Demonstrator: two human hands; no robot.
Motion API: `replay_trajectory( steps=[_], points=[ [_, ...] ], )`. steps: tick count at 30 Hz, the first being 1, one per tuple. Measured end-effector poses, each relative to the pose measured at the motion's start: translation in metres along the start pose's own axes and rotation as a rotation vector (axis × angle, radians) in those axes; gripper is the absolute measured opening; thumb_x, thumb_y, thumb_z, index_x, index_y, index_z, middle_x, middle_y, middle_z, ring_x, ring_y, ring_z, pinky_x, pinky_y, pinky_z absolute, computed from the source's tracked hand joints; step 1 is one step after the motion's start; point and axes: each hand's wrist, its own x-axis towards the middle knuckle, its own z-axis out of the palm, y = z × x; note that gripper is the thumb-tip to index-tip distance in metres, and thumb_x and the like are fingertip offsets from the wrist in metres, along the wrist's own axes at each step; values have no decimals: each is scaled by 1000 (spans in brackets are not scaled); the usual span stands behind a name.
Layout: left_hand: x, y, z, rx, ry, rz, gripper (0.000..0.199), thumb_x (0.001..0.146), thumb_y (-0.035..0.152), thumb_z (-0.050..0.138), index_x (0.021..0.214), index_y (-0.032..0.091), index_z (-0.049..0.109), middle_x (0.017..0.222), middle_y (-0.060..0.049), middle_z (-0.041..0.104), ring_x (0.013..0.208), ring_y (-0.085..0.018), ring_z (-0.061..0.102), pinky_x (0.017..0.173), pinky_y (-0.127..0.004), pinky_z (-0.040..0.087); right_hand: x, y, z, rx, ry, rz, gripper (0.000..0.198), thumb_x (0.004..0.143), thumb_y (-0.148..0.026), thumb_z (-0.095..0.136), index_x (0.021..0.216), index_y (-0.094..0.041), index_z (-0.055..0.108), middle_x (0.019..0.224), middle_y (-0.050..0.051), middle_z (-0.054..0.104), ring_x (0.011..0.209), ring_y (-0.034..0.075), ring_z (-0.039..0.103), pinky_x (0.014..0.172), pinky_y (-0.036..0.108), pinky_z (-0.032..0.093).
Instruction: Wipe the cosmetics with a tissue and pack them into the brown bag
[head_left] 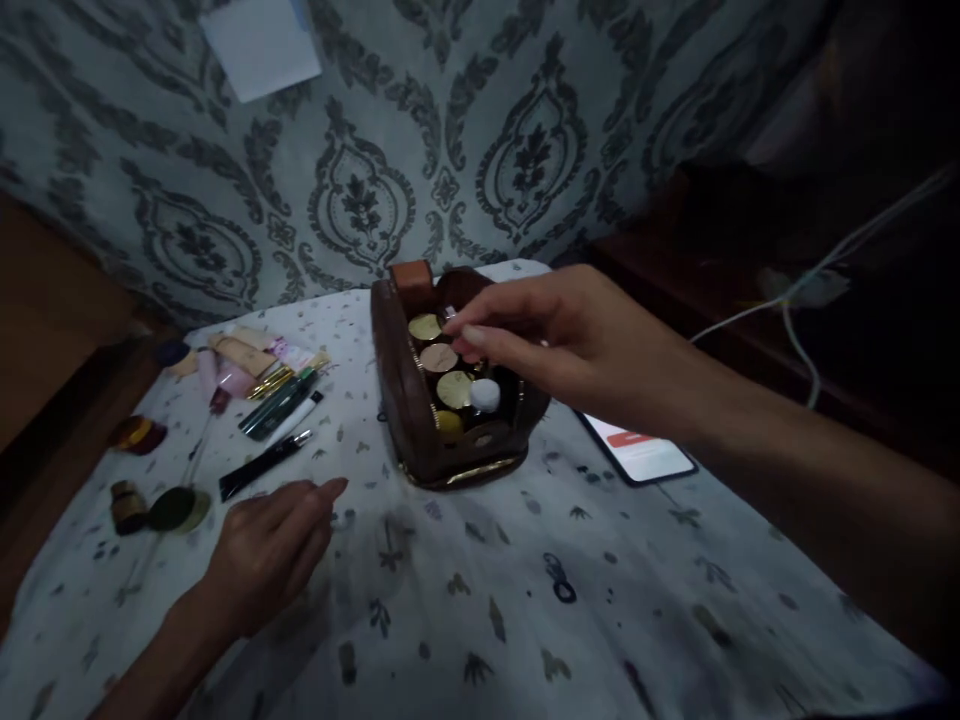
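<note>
A brown zippered cosmetic bag (394, 370) stands open on the patterned cloth. Inside it are several round-topped containers, among them a pale gold lid (439, 358) and a white cap (485, 395). Over the bag's opening, my right hand (559, 325) has thumb and forefinger pinched together. A small pale bit (450, 313) shows at those fingertips; I cannot make out what it is or whether it is held. My left hand (274, 545) rests on the cloth left of the bag, forefinger extended, holding nothing visible. Closest to it lies a black tube (262, 467).
Left of the bag lie more cosmetics: a dark green tube (277, 405), a beige tube (241, 355) and a small round pot (171, 510). A lit phone (637, 450) lies under my right forearm. A white cable (787, 295) hangs at right. Patterned wall (442, 130) stands behind.
</note>
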Motion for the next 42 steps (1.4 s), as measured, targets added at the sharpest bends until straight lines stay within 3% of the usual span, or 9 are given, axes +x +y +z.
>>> replay_trajectory(
  steps=[5,10,14,18,24,30,33,36,42],
  points=[
    [-29,1,-2,9,-18,-51,21,97,13,44,114,16,56,77,-3,71,65,-15,70,53,-23,54,-25,-32,26,47,-61,-20,21,95,-29,58,97,-18,76,82,3,75,71,15,68,62,23,50],
    [-57,-13,-8,8,-31,-169,20,100,18,43,116,17,56,85,-4,75,69,-15,72,57,-24,56,-40,-47,82,133,-238,-20,23,97,-25,54,101,-18,75,88,5,77,76,15,70,66,23,53],
    [-57,-45,-19,80,-213,-469,23,101,26,43,115,19,59,104,-8,74,77,-20,74,62,-29,57,-42,-48,135,219,-340,-9,25,95,-23,53,101,-17,76,88,6,77,71,14,68,66,25,51],
    [-35,-91,-21,212,-432,-754,31,100,33,43,119,17,61,115,-14,69,91,-27,72,73,-35,56,-39,-39,185,359,-399,150,21,90,-26,57,95,-20,77,80,4,76,68,15,65,61,26,47],
    [-20,-135,14,116,-524,-861,41,95,41,51,126,15,59,123,-19,68,109,-33,67,84,-36,52,-28,-21,235,908,-219,542,30,74,-42,71,91,-17,73,74,3,72,63,13,65,59,25,44],
    [-29,-144,34,47,-493,-868,47,92,43,52,128,14,59,123,-20,69,108,-36,67,81,-40,52,-28,-15,242,1067,-97,646,34,69,-42,75,90,-16,70,74,3,72,61,13,62,58,24,43],
    [-33,-145,31,6,-466,-862,48,93,43,51,130,14,58,120,-18,70,107,-34,67,83,-37,51,-30,-11,244,935,-89,609,31,77,-39,66,97,-16,68,80,4,70,63,13,61,60,25,44],
    [-41,-147,22,-29,-423,-849,50,95,45,46,134,14,55,122,-16,69,110,-30,65,87,-34,49,-32,-13,248,505,-132,414,30,82,-27,62,109,-16,67,96,6,67,69,13,59,67,28,46],
    [-73,-142,-10,-286,-130,-826,59,89,54,49,126,10,60,106,-10,71,81,-22,62,75,-31,47,-19,-33,263,-103,-379,219,49,88,-18,62,136,-19,55,124,11,58,97,21,62,89,35,48]
  ],
)
